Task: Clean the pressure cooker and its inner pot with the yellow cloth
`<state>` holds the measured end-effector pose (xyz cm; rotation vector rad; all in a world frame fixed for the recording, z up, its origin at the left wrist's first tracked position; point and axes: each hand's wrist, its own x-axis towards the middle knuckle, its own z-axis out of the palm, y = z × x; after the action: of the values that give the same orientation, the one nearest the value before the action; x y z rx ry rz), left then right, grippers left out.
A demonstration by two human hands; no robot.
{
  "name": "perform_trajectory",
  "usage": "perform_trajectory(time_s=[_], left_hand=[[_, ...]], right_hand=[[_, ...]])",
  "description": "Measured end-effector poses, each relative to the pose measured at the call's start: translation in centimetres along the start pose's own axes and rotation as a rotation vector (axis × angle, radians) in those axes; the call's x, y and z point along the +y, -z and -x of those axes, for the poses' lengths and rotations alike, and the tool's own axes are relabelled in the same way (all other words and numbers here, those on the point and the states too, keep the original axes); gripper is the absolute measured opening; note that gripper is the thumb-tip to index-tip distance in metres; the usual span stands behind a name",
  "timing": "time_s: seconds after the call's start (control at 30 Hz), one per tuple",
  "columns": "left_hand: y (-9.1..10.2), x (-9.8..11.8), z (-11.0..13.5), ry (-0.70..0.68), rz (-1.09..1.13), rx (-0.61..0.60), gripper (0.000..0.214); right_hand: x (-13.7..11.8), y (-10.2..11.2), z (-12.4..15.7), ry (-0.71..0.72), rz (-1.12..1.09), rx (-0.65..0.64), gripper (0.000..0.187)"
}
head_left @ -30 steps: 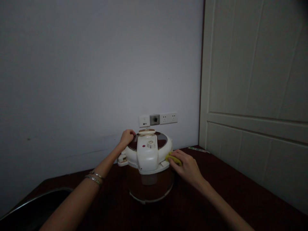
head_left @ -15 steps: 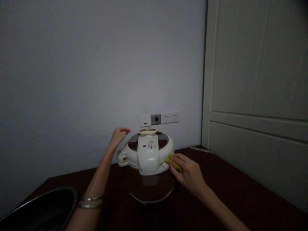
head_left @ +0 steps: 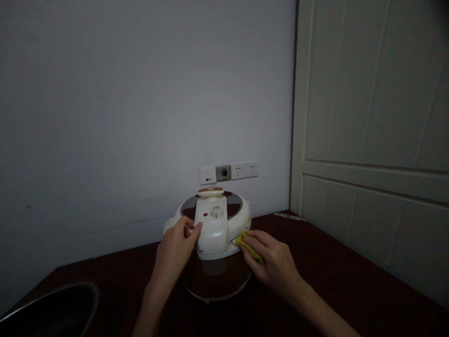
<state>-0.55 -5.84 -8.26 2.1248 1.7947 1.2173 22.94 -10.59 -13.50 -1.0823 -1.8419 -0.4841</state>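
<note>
A white and brown electric pressure cooker (head_left: 213, 234) stands on the dark table, its dial and red button on the white lid strip. My right hand (head_left: 275, 257) grips a yellow cloth (head_left: 242, 241), pressing it to the cooker's right side under the lid rim. At the front left of the lid is my left hand (head_left: 175, 248), fingers loosely curled with the thumb a little apart and nothing held. Its fingertips are at the edge of the white strip; whether they touch cannot be made out. That hand hides part of the cooker's left side.
A dark basin with a pale rim (head_left: 94, 299) sits at the lower left of the dark red table (head_left: 308, 267). Wall sockets (head_left: 244, 171) are behind the cooker. A thin patterned strip (head_left: 290, 216) lies near the back, beside a panelled door (head_left: 368, 187).
My left hand has come down and forward from beside the lid's back left to its front. My right hand has shifted the yellow cloth slightly forward along the rim. The view has moved slightly.
</note>
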Motion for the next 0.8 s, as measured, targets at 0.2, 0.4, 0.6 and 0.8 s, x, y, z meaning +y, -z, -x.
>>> perform_trajectory(time_s=[0.2, 0.4, 0.6, 0.8], left_hand=[[-0.6, -0.1, 0.3, -0.01, 0.047, 0.009, 0.028], [-0.5, 0.6, 0.7, -0.004, 0.025, 0.02, 0.028], [0.7, 1.6, 2.0, 0.066, -0.115, 0.036, 0.027], [4.1, 2.0, 4.4, 0.084, -0.172, -0.052, 0.031]], right_hand=[[0.8, -0.1, -0.4, -0.07, 0.04, -0.002, 0.02], [-2.2, -1.1, 0.1, 0.057, 0.023, 0.07, 0.019], [-1.5, -0.6, 0.1, 0.087, -0.021, 0.025, 0.018], [-0.2, -0.8, 0.2, 0.106, 0.08, 0.111, 0.018]])
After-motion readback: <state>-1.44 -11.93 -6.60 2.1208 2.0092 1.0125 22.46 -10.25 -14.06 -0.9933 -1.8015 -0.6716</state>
